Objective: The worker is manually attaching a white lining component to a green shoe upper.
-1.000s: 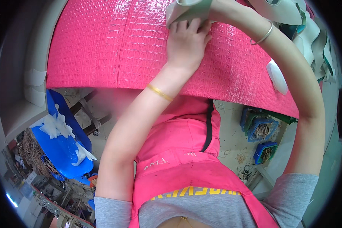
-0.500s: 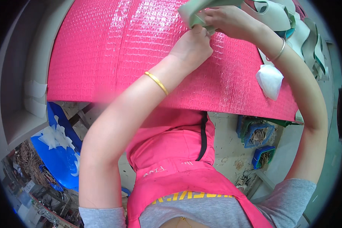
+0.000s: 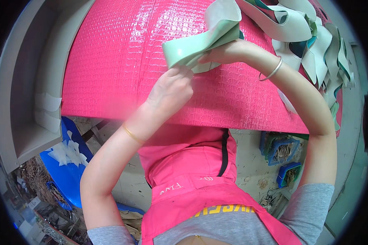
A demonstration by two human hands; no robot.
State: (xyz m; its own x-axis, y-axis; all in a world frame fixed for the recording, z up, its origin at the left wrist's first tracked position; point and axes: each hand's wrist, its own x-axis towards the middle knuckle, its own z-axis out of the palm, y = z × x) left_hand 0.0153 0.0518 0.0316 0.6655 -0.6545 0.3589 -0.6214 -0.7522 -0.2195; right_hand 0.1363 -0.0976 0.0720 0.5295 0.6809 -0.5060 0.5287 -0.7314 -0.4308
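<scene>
A pale green, leather-like curved piece (image 3: 192, 45), folded over on itself in loops, is held above the pink table. My left hand (image 3: 171, 90) is closed, its fingers pinching the lower edge of that piece. From the right, my right hand (image 3: 227, 53) grips it too, with most of its fingers hidden behind the bent material. A paler flap rises at the top of the piece, and a dark teal edge shows beside my right hand.
More pale green and white pieces (image 3: 290, 26) lie in an overlapping heap at the table's right. A grey shelf box (image 3: 45, 81) stands at the left. Glossy quilted pink sheeting (image 3: 106, 73) covers the table. Below are a blue chair (image 3: 71, 179) with white scraps and small blue baskets (image 3: 283, 151).
Both hands have come down and left, nearer to me, bringing the green piece fully into view. My right arm now covers much of the white scrap at the table's right.
</scene>
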